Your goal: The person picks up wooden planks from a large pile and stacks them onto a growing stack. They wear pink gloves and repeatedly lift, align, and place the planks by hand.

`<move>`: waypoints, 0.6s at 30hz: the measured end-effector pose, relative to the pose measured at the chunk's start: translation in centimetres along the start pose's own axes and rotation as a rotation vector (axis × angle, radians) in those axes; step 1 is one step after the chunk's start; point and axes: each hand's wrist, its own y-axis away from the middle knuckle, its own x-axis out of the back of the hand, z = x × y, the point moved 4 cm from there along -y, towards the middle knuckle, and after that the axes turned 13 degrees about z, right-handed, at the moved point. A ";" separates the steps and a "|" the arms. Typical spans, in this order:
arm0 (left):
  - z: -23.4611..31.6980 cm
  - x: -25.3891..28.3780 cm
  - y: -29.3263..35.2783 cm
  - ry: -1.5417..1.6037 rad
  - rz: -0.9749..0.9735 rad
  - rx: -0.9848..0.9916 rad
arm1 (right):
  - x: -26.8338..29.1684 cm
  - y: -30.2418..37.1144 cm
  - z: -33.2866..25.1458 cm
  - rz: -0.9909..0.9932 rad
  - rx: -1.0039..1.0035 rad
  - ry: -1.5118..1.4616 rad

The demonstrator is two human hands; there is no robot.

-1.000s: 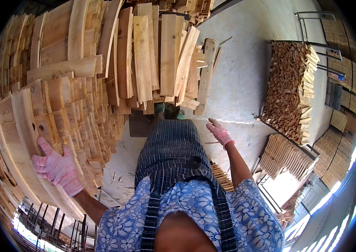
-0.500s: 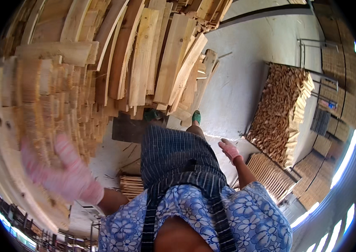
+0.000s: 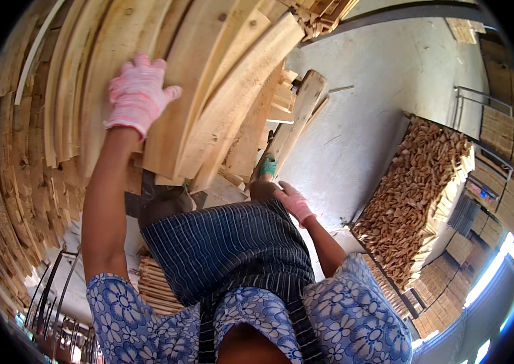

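My left hand (image 3: 139,97), in a pink knitted glove, reaches far forward over a pile of long pale wooden boards (image 3: 193,57). It rests on top of the boards with the thumb out to the side and the fingers somewhat apart, gripping nothing that I can see. The fingertips are bent slightly and partly foreshortened. Gloved in pink as well, my right hand (image 3: 295,204) is low beside my right knee, its fingers stretched out and holding nothing. A dark striped apron (image 3: 226,242) covers my lap.
More stacked boards (image 3: 11,182) rise along the left. A wide plank (image 3: 296,124) slants by my green shoe (image 3: 268,165). At right, a big heap of short wood pieces (image 3: 414,194) stands on the pale floor (image 3: 354,115), with metal frames (image 3: 484,100) behind it.
My left hand has swung from the lower left forward onto the boards. My right hand has moved left, closer to my knee. My body leans nearer the pile.
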 end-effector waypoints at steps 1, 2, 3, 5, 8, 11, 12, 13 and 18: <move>0.2 -0.3 -0.1 -0.015 0.007 0.044 | 0.8 0.1 1.5 -0.052 -0.108 -0.110; 0.1 -0.6 -0.2 -0.031 0.016 0.087 | 1.8 0.8 3.0 -0.105 -0.219 -0.218; -0.3 -1.0 -0.5 0.004 0.014 0.084 | 2.3 0.9 6.2 -0.134 -0.193 -0.200; -0.8 -1.8 -1.2 0.031 -0.063 0.107 | 4.0 1.7 11.3 -0.154 -0.180 -0.166; -0.4 -0.2 -1.9 0.040 -0.113 0.198 | 6.9 2.0 19.6 -0.063 -0.195 -0.023; 1.2 0.9 -1.9 -0.001 -0.118 0.302 | 10.1 1.8 23.1 -0.059 -0.412 -0.154; 1.5 1.0 -1.8 -0.026 -0.129 0.327 | 12.0 2.7 21.9 -0.088 -0.487 -0.204; 2.2 0.8 -2.2 -0.042 -0.140 0.339 | 13.2 3.3 22.1 -0.078 -0.499 -0.264; 2.6 -2.9 -4.7 0.005 -0.223 0.225 | 17.4 7.9 27.1 -0.064 -0.621 -0.532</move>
